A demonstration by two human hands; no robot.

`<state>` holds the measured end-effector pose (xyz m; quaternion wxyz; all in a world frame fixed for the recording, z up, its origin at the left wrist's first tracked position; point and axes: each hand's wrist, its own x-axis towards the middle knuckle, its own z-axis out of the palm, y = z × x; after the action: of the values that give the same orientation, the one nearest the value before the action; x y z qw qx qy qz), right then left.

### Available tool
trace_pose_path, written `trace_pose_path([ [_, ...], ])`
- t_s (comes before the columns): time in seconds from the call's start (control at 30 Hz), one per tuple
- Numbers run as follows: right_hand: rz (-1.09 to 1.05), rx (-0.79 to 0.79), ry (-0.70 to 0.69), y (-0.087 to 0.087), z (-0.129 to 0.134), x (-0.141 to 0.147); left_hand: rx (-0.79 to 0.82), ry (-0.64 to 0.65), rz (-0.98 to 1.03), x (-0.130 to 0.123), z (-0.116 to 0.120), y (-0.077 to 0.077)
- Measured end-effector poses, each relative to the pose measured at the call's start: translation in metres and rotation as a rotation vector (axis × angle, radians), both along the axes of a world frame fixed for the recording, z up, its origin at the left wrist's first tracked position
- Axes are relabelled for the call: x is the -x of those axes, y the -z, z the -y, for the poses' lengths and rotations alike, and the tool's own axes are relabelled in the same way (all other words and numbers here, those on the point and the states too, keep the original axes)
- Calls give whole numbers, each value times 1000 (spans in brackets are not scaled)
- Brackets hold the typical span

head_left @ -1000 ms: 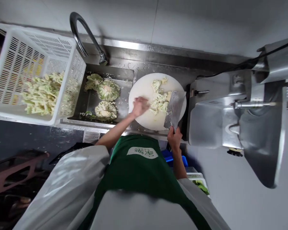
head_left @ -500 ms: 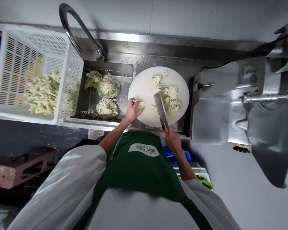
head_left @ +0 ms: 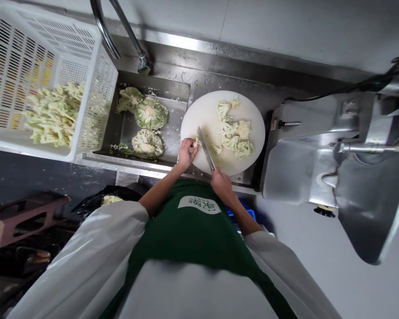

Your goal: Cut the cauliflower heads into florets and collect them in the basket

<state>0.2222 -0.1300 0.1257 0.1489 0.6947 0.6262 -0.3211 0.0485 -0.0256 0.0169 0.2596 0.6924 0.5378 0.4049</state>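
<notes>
On the round white cutting board (head_left: 202,110), my left hand (head_left: 186,154) pinches a small cauliflower piece (head_left: 195,142) near the board's left edge. My right hand (head_left: 221,182) is closed around the handle of a cleaver (head_left: 206,149). The blade points up and to the left, just right of the fingers of my left hand. Several cut cauliflower florets (head_left: 230,128) lie on the right half of the board. A small loose piece (head_left: 217,149) rests just right of the blade.
Cauliflower heads (head_left: 150,113) sit in the steel sink (head_left: 179,106) on the left. Beyond it a white crate (head_left: 73,153) holds cut florets (head_left: 55,115). A faucet (head_left: 142,62) rises behind. A metal machine (head_left: 289,170) stands right of the board. A black bag (head_left: 96,198) is below the counter.
The cleaver has moved left, from beside the florets to beside my left hand, and its blade now leans further left. The whole view has shifted and tilted slightly.
</notes>
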Motion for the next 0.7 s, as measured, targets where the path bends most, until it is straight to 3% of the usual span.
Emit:
trace_pose_path([
  [0.17,-3,-60,1,11,-25,-7,-50,192,38,21,-7,-3],
  [0.3,9,-122,26,7,-25,-12,-43,181,19,26,-6,0],
  [0.43,-16,-207,37,6,-25,1,-75,160,15,22,-4,3],
  [0.7,-4,-157,-61,9,-36,7,-36,187,20,23,-7,-2],
])
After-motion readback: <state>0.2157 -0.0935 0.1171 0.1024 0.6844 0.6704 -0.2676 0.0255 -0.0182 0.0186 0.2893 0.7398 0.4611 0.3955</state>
